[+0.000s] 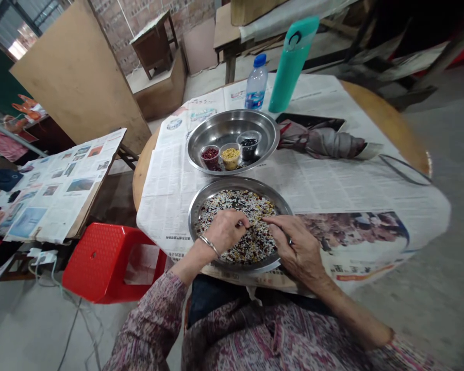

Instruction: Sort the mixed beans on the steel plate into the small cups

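Over the near tray (192,212) of mixed grains and beans (251,247), the left hand (227,230) curls its grip narrow; the right hand's (296,247) grip is slightly apart at the tray's right. Whether either grip pinches anything, I cannot tell. The tray rests on the newspaper-covered surface (375,193).

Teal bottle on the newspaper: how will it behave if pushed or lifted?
The teal bottle looks stiff-walled, so probably won't squash when squeezed. Tall and narrow, it may tip if pushed high up. Weight unclear: the opaque wall hides any contents.
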Demonstrator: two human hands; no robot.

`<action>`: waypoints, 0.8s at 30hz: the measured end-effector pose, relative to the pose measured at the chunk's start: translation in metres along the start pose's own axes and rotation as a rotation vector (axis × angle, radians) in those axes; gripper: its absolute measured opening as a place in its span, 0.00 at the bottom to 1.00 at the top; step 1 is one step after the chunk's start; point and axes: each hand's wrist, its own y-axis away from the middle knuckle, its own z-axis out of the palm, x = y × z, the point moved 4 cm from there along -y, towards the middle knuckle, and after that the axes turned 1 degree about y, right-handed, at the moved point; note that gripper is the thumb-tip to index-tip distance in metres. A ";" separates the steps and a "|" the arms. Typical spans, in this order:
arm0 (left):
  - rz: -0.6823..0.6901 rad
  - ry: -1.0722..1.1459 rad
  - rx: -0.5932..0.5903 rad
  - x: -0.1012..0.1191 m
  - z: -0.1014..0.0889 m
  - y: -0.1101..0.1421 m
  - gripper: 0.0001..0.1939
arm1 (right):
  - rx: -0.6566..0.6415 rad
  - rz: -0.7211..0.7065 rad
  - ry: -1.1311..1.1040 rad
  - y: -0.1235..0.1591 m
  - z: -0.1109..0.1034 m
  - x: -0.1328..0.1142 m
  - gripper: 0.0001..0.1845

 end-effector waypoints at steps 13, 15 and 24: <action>0.435 -0.494 0.034 0.011 0.022 -0.014 0.16 | 0.028 -0.004 0.038 0.005 0.001 0.007 0.15; 0.353 -0.511 0.059 0.002 0.016 -0.022 0.17 | 0.031 -0.002 0.038 0.005 0.000 0.006 0.14; -0.147 -0.540 0.039 -0.024 -0.022 0.017 0.11 | 0.022 0.016 0.023 0.003 -0.001 0.002 0.13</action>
